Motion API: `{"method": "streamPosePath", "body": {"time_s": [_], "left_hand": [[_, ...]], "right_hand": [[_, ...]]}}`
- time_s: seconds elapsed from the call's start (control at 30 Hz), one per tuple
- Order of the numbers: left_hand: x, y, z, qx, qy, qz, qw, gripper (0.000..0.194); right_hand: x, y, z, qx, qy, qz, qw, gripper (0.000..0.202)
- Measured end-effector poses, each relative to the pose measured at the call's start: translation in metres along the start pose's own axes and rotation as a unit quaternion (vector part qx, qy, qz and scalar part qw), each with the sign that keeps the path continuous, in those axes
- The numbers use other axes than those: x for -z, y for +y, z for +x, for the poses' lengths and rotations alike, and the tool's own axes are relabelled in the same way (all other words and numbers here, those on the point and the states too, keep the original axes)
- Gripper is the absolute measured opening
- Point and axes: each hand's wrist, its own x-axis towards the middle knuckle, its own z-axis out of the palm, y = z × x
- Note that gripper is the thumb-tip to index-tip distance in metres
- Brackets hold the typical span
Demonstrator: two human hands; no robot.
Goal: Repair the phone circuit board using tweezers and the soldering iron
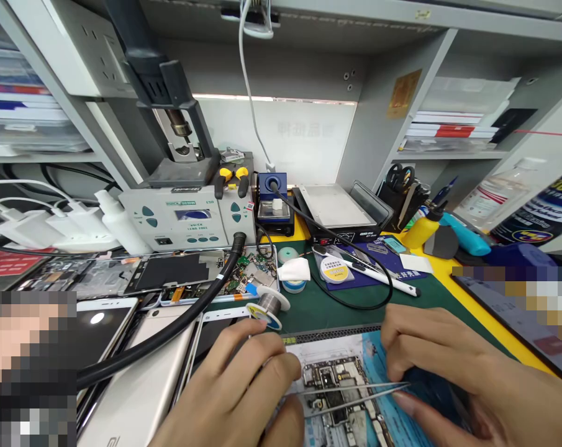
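Green surface (318, 318): grey heat station (178, 214) at back edge, presumably keeping bulk away from fine work; printed pad (372, 349) toward front edge, presumably within easy reach. Left hand (243, 382) curled on tweezers (355, 388), likely for steadiness. Right hand (467, 372) narrow, thumb and finger about tweezer tips; whether pinching anything, cannot tell. Circuit board (353, 370) shows beneath tweezers; real or printed, unclear.

The bench (318, 318) is brightly lit. Spot glare is reflected by a phone screen (104, 332) toward its left edge; outer shelving (423, 81) is visibly stretched; two side areas are pixelated.
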Motion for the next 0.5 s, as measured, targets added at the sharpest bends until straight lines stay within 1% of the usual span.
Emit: {"method": "streamPosePath", "body": {"time_s": [0.1, 0.23, 0.33, 0.43, 0.5], "left_hand": [[-0.003, 0.002, -0.002, 0.013, 0.008, -0.02, 1.0, 0.031], [-0.001, 0.005, 0.001, 0.024, 0.007, -0.046, 0.999, 0.031], [0.004, 0.005, 0.006, 0.029, 0.012, -0.029, 0.999, 0.026], [0.01, 0.005, 0.008, 0.031, 0.005, -0.007, 0.999, 0.022], [0.011, 0.004, 0.006, 0.029, -0.003, 0.006, 1.0, 0.022]], "right_hand": [[0.001, -0.004, 0.002, -0.016, 0.011, 0.008, 1.0, 0.012], [0.002, 0.0, 0.003, 0.009, 0.014, 0.032, 0.999, 0.013], [0.0, 0.007, 0.001, 0.032, 0.033, 0.054, 0.997, 0.017], [-0.002, 0.012, -0.002, 0.029, 0.049, 0.056, 0.997, 0.022], [-0.002, 0.014, -0.003, 0.024, 0.053, 0.055, 0.997, 0.021]]}}
